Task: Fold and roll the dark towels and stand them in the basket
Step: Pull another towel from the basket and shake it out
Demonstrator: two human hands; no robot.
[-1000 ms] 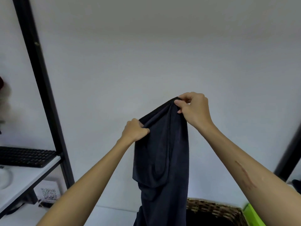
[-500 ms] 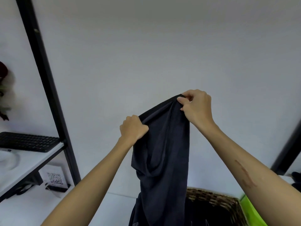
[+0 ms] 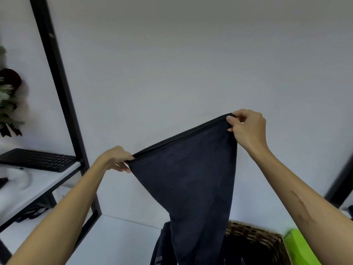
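Observation:
A dark navy towel (image 3: 193,184) hangs in the air in front of a pale wall, its top hem stretched taut on a slant. My left hand (image 3: 116,158) pinches the lower left corner of that hem. My right hand (image 3: 248,128) pinches the higher right corner. The towel's lower end drops out of view at the bottom, in front of a woven wicker basket (image 3: 256,236) with a dark inside. What the basket holds is too dark to tell.
A black metal shelf frame (image 3: 63,96) stands at the left, with a white shelf carrying a black keyboard (image 3: 38,159). A plant (image 3: 7,100) is at the far left edge. A bright green object (image 3: 299,247) lies right of the basket on the white tabletop (image 3: 118,238).
My hands have moved apart, the left one down and left, the right one to the right. The bunched top of the towel is now pulled out into a straight, taut edge.

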